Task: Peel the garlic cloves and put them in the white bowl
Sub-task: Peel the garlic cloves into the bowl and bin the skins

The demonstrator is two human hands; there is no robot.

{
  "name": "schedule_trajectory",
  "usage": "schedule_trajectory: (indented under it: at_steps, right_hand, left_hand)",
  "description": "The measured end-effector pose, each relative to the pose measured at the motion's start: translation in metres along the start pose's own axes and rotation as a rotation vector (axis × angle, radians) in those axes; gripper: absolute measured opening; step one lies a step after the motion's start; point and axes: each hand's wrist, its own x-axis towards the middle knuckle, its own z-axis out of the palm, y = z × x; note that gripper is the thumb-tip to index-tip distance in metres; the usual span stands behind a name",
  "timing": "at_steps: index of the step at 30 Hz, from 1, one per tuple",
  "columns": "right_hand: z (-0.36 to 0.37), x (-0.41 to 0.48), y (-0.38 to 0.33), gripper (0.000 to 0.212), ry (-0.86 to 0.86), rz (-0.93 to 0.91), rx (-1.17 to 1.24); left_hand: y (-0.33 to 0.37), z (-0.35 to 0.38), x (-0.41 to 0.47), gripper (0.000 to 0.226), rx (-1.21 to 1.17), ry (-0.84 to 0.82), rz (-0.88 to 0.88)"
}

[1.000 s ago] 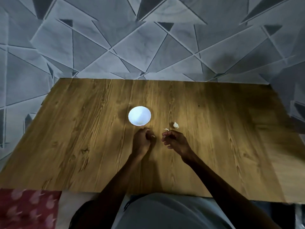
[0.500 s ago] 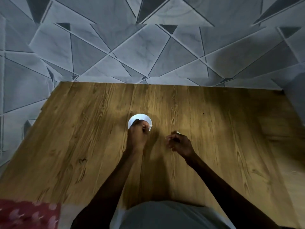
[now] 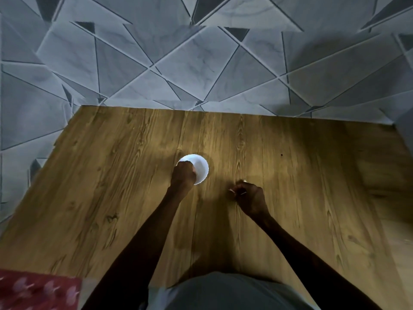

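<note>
The small white bowl (image 3: 201, 167) stands in the middle of the wooden table (image 3: 111, 198). My left hand (image 3: 183, 175) hangs over the bowl's near left rim with its fingers curled down around a garlic clove, which the hand mostly hides. My right hand (image 3: 251, 199) rests on the table to the right of the bowl, fingers curled, pinching a thin pale sliver of garlic peel (image 3: 243, 193). Another scrap of peel (image 3: 231, 190) lies at its fingertips. An unpeeled clove (image 3: 245, 181) peeks out just beyond its knuckles.
The table's far edge meets a grey floor of triangular tiles (image 3: 201, 63). A red patterned cloth (image 3: 38, 289) lies at the near left corner. My grey-clad lap (image 3: 223, 291) presses against the near edge. Bare wood spreads to both sides.
My left hand moved forward from the table in front of the bowl to over its rim. My right hand slid forward to the peel scrap and the loose clove.
</note>
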Motion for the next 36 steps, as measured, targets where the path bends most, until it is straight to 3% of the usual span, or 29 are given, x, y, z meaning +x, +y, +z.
schedule_trajectory:
  at_steps: [7, 14, 17, 21, 25, 32, 36]
  right_hand:
    - [0.006, 0.006, -0.022, 0.020, -0.038, -0.074, -0.416]
    - [0.009, 0.011, -0.036, 0.025, -0.104, -0.062, -0.584]
    - [0.009, 0.003, -0.031, 0.031, -0.068, -0.051, -0.486]
    - [0.002, -0.012, -0.018, 0.011, -0.021, 0.065, -0.123]
    - [-0.005, -0.029, 0.006, 0.007, 0.013, 0.133, 0.137]
    - [-0.008, -0.042, 0.020, 0.012, 0.062, 0.112, 0.161]
    - [0.000, -0.043, 0.023, 0.013, 0.077, 0.157, 0.073]
  left_hand:
    - [0.021, -0.026, -0.048, 0.015, -0.170, 0.228, 0.241]
    - [0.017, 0.000, -0.096, 0.012, -0.325, 0.121, 0.244]
    - [0.011, 0.016, -0.109, 0.009, -0.355, 0.026, 0.226]
    - [0.002, 0.033, -0.117, 0.009, -0.320, -0.035, 0.219]
    - [-0.004, 0.047, -0.122, 0.007, -0.284, -0.087, 0.203]
    - [-0.009, 0.059, -0.132, 0.046, 0.052, -0.084, 0.314]
    - [-0.010, 0.059, -0.137, 0.050, 0.091, -0.104, 0.339]
